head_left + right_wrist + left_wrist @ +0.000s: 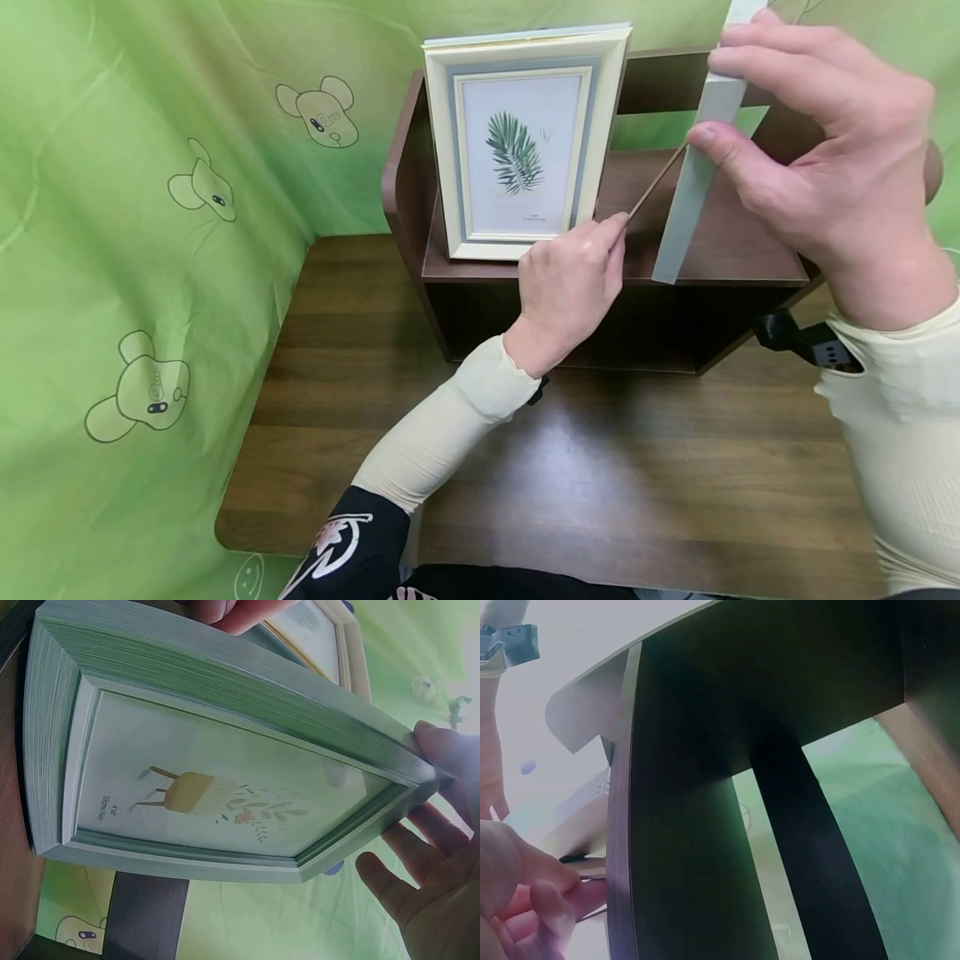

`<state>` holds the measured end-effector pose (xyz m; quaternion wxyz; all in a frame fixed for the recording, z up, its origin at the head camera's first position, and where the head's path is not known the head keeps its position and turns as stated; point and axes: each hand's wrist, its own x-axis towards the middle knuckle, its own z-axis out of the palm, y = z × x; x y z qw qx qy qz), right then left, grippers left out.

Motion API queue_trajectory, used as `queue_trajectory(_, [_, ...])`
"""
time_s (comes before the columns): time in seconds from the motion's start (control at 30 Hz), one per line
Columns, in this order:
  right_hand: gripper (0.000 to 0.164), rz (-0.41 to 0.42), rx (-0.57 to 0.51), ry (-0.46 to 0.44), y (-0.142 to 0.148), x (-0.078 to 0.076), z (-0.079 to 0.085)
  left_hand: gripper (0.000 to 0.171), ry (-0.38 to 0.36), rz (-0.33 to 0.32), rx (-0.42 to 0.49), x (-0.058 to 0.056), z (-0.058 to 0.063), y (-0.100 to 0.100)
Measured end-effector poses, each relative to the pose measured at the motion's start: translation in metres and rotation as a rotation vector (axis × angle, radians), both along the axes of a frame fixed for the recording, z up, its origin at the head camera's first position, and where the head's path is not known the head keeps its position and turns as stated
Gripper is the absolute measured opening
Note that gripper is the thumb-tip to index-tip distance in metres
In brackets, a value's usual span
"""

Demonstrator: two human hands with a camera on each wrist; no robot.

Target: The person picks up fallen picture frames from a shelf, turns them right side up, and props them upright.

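Observation:
My right hand [832, 158] holds a grey-green picture frame [693, 179] by its upper end, thumb on one side and fingers on the other. In the head view it shows nearly edge-on, its lower end at the upper shelf. The right wrist view shows its front [225, 787], a print of a footed pot with flowers. My left hand [570, 279] pinches the free edge of a thin brown back stand [657, 185], which angles out from the frame's back. A white picture frame [442, 150] with a palm-leaf print leans upright beside the left hand.
A dark brown two-level shelf unit [738, 242] with raised sides and a back rail stands on the wooden table [660, 467]. A pale edge of something shows behind the white frame's top. Green cloth [247, 317] with mouse drawings hangs around the table.

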<state>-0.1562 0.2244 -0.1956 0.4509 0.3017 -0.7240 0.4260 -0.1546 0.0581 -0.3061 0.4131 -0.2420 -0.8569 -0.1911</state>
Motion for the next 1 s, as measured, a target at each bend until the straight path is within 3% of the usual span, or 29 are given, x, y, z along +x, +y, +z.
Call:
queue_trajectory(0.43, [0.029,-0.029,0.102,0.005,-0.006,0.003,0.006,0.025,0.06,0.019,-0.013,0.0,0.0,0.001])
queue_trajectory(1.0, [0.033,-0.035,0.05,0.011,-0.011,0.0,0.001,0.027,0.069,0.026,-0.03,0.004,-0.003,-0.001])
